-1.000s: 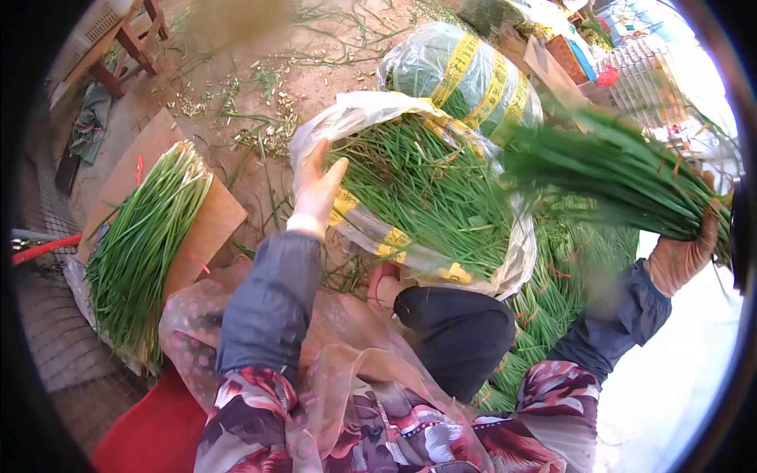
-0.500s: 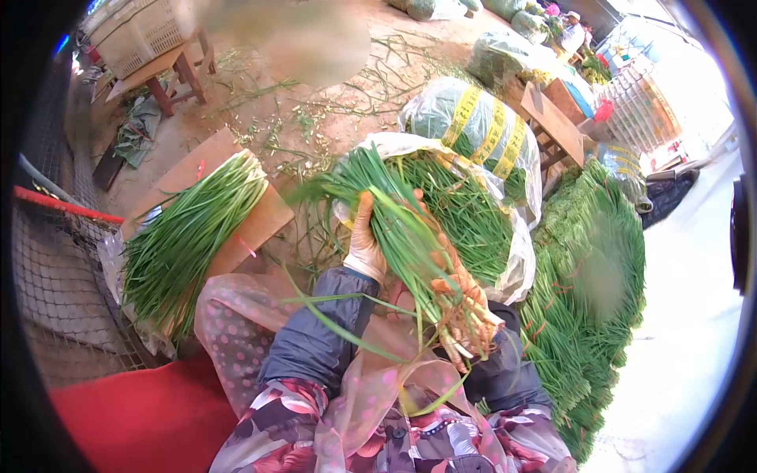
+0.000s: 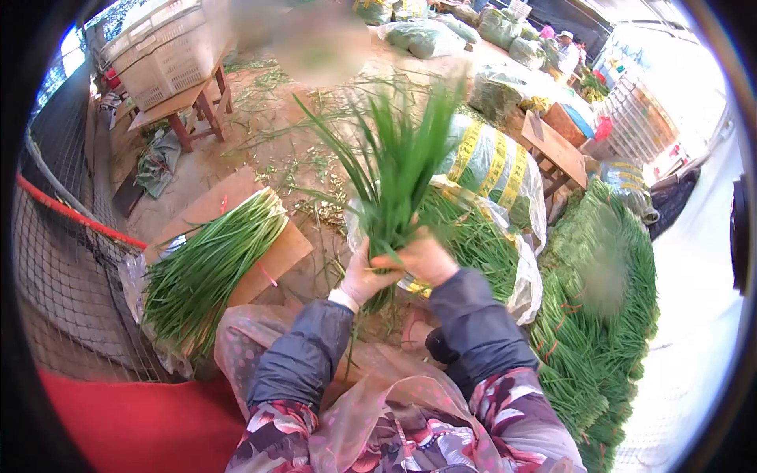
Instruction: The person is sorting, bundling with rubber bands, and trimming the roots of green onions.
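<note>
A bunch of garlic chives [image 3: 398,165] stands upright in front of me, its long green leaves fanned out at the top and blurred by motion. My left hand [image 3: 364,277], in a pale thin glove, is closed round the bunch low down. From the right my right hand [image 3: 426,258] reaches across and grips the same bunch, its fingers close to my left hand. Some lower ends hang below the hands, partly hidden. Just behind my right hand, an open clear plastic bag [image 3: 527,288] holds loose chives [image 3: 465,236].
Left, a chive pile [image 3: 213,256] lies on a brown board [image 3: 284,254]. Tied chives [image 3: 595,315] are heaped right. Further back are a taped plastic bag [image 3: 497,158], a wooden stool [image 3: 556,150], a crate [image 3: 169,67] on a bench, netting [image 3: 71,292] and a distant person [image 3: 566,55].
The bunch has swung from slanting, root ends toward me, to upright with leaves on top. My right hand has moved from the root ends to beside my left hand.
</note>
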### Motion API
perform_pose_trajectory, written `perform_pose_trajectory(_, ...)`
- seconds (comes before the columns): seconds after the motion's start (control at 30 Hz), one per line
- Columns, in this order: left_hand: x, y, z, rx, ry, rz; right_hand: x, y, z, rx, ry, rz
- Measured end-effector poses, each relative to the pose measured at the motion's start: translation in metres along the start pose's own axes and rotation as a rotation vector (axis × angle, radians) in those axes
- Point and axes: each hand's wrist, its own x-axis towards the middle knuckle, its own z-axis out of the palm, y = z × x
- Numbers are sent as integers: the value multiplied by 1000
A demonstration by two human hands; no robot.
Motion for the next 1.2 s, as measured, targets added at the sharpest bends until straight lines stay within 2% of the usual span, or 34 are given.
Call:
perform_pose_trajectory(0.03, -7, -21, -7, -110, -40, -188, 12, 51, -1, -9, 94, -98)
perform_pose_trajectory(0.07, -16, -77, -16, -28, -38, -216, 21, 95, 5, -14, 180, -188)
perform_pose_trajectory(0.13, -35, -184, -35, 134, -41, -272, 16, 131, 17, -59, 168, -193)
perform_pose_trajectory(0.17, -46, -176, -39, 331, -68, -318, 16, 143, 23, -120, 164, -228)
perform_pose_trajectory(0.2, -50, -144, -33, 570, -119, -341, 17, 143, 17, -559, 148, 27)
perform_pose_trajectory(0.27, -45, -82, -21, 986, -233, -371, 40, 205, -8, -586, 122, -91)
perform_pose_trajectory(0.33, -40, -36, -21, 1174, -276, -410, 27, 144, 14, -865, 244, -23)
perform_pose_trajectory(0.4, -47, -3, -34, 1196, -233, -482, 43, 193, -27, 84, 317, 7)
perform_pose_trajectory(0.47, -54, 20, -52, 591, -104, -742, 34, 105, 2, -285, 479, -208)
perform_pose_trajectory(0.53, -67, 37, -62, -42, 21, -904, 25, 64, 17, -270, 493, -305)
perform_pose_trajectory(0.57, -75, 41, -61, -369, 79, -952, 12, 36, 40, -311, 400, -333)
perform_pose_trajectory(0.6, -83, 41, -57, -369, 91, -949, -4, 13, 65, -308, 389, -334)
perform_pose_trajectory(0.67, -91, 35, -39, -1044, -236, -753, -36, -14, 109, 598, 62, 115)
perform_pose_trajectory(0.73, -93, 33, -18, -1080, -271, -759, -42, 2, 118, -870, -104, -762)
perform_pose_trajectory(0.8, -100, 34, -4, -1146, -270, -776, -62, 45, 118, -959, -340, -834)
perform_pose_trajectory(0.87, -108, 37, 2, -1199, -247, -797, -89, 52, 127, -1020, -392, -707)
perform_pose_trajectory(0.9, -109, 38, 4, -1245, -193, -918, -96, 54, 132, -972, -423, -685)
perform_pose_trajectory(0.93, -112, 41, 3, -1284, -127, -1037, -100, 50, 136, -918, -459, -667)
perform_pose_trajectory(0.97, -117, 38, -6, -1264, -150, -1062, -109, 38, 132, -702, -499, -566)
perform_pose_trajectory(1.0, -120, 29, -21, -1088, -158, -1017, -116, 19, 123, -482, -538, -475)
perform_pose_trajectory(1.03, -119, 27, -30, -915, -168, -959, -125, 11, 105, -314, -416, -249)
perform_pose_trajectory(1.07, -117, 63, -20, -690, 25, -929, -135, 5, 84, -139, -301, -28)
perform_pose_trajectory(1.1, -117, 77, -27, -563, -31, -877, -136, 7, 68, 173, -154, 103)
perform_pose_trajectory(1.13, -120, 91, -35, -435, -83, -827, -128, 28, 54, 60, -74, 191)
perform_pose_trajectory(1.17, -119, 108, -28, -375, -11, -732, -116, 61, 49, 177, -202, 234)
perform_pose_trajectory(1.2, -119, 118, -31, -311, -72, -712, -106, 82, 52, 288, -332, 272)
